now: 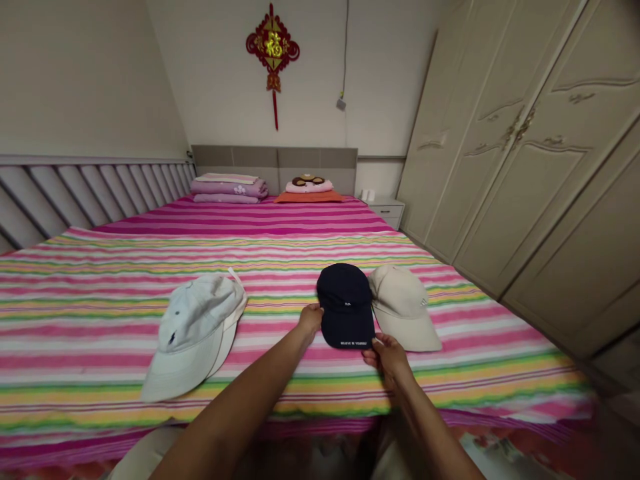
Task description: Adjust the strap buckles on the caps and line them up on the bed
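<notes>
Left hand [310, 319] and right hand [391, 360] have fingers [379, 354] clamped on a navy cap [345, 303], beside a beige cap [404, 310].

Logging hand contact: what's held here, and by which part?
A navy baseball cap, held at its left side by the left hand and its lower right edge by the right hand.

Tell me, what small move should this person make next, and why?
Probably slide the navy cap slightly left: the left hand and right hand both touch it, its edge meets the beige cap, and striped bedspread shows between it and the pale cap.
</notes>
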`<state>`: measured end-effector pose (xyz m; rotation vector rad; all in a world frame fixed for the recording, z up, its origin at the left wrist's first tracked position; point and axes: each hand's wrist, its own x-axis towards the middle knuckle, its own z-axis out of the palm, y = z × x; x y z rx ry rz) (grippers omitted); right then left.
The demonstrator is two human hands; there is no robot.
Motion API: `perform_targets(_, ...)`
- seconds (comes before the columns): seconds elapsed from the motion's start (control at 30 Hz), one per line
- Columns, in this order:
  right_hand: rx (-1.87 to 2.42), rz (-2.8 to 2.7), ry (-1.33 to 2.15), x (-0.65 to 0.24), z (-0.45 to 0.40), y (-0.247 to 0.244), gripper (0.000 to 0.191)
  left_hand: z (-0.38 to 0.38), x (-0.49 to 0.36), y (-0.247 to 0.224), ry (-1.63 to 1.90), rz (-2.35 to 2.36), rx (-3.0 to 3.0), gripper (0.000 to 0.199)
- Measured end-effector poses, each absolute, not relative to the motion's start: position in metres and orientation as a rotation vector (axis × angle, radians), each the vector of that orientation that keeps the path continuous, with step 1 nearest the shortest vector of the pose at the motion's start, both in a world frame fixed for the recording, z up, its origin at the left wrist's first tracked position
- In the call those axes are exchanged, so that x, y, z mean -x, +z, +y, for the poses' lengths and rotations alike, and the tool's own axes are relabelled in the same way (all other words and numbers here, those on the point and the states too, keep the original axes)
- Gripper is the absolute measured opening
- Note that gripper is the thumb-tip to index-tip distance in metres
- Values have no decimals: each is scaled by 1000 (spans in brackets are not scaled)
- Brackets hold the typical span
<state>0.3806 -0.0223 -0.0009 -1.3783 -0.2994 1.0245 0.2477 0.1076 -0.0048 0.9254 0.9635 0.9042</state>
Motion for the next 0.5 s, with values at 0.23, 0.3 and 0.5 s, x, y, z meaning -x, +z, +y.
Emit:
perform_targets(0.23, 1374, -331, 982, -379, -26, -4, 25, 99, -246, -9, 979, 994, -1019, 24)
perform_targets(0.3, 1365, -334, 962, -378, -28, -5, 28, 97, -246, -9, 995, 1013, -1062, 21)
perform_targets(0.5, 1297, -388, 930, -374, -39, -11, 29, 75, -234, -8, 1056, 1046, -1240, 18)
